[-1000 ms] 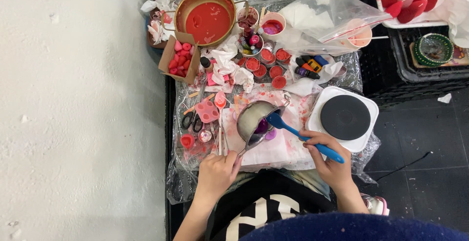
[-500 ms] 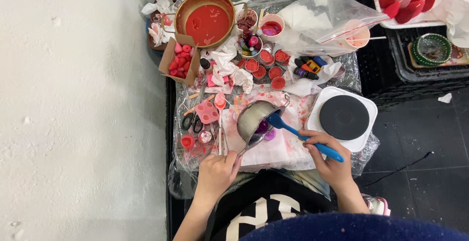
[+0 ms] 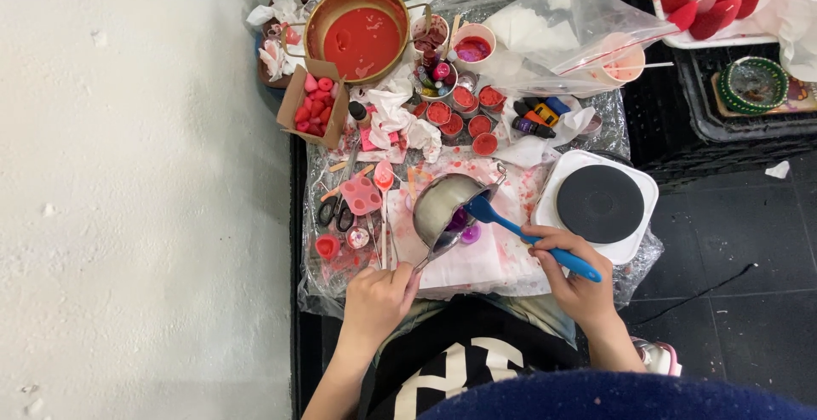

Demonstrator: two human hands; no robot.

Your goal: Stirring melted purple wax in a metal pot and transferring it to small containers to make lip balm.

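Note:
My left hand [image 3: 377, 299] grips the handle of a small metal saucepan [image 3: 444, 205], which is tipped on its side over a small purple mould [image 3: 469, 234] on a stained white sheet. My right hand [image 3: 572, 275] holds a blue spatula [image 3: 523, 234] by its handle, with the blade inside the pan's mouth against purple wax. Both hands sit at the near edge of the low table.
A white hotplate with a black disc [image 3: 601, 203] stands right of the pan. Behind are a copper pot of red wax [image 3: 362, 39], a cardboard box of pink pieces [image 3: 313, 105], small red-filled tins [image 3: 466, 108], dye bottles [image 3: 534, 116], scissors [image 3: 331, 207] and a plastic bag [image 3: 572, 33].

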